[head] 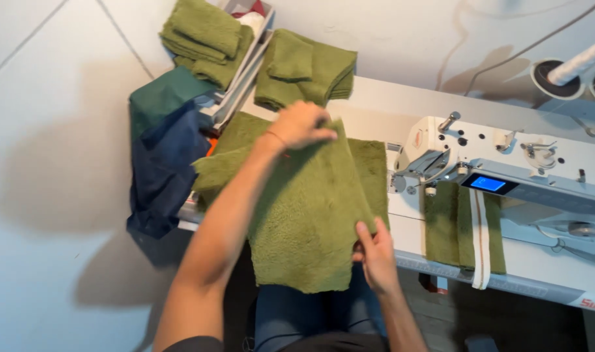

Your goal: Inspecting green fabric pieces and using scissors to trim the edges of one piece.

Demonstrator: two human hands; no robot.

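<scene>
White worktop with a sewing machine (506, 173) to the right of our hands.
Our left hand (301, 124) pinches the far edge of the green terry piece (307, 208), our right hand (376, 254) its near edge; soft, limp, light, best held by its edges.

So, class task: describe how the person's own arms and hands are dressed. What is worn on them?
Both forearms are bare, with no gloves or long sleeves. The left hand has a thin orange-red cord bracelet at the wrist. The right hand shows no ring or band. A dark sleeve edge shows at the left upper arm.
</scene>
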